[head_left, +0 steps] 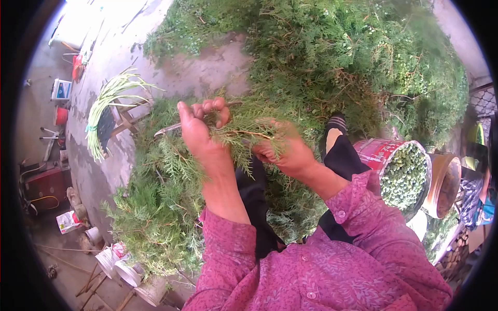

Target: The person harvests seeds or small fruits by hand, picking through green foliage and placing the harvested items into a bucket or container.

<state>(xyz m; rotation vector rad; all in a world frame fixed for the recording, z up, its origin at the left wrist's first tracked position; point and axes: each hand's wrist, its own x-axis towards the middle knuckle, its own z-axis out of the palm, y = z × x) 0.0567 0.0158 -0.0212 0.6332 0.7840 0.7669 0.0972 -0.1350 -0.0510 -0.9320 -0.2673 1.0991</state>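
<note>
Left hand [199, 136]: fingers around conifer sprig [248, 133]
Right hand [288, 150]: blurred; grasp can't be told
Sprig: between hands, above floor [215, 67]
Red bucket [371, 150]: green cones [406, 175]
Brown bucket [434, 189]: contents unclear

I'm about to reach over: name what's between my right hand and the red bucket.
The head view shows greenery, then a black trouser leg.

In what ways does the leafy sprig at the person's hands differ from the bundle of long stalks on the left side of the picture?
The leafy sprig is feathery and finely branched; the bundle of stalks is made of long, slender, mostly bare stems. The leafy sprig is between the left hand and right hand; the bundle of stalks lies away from both. Both are green plant material.
</note>
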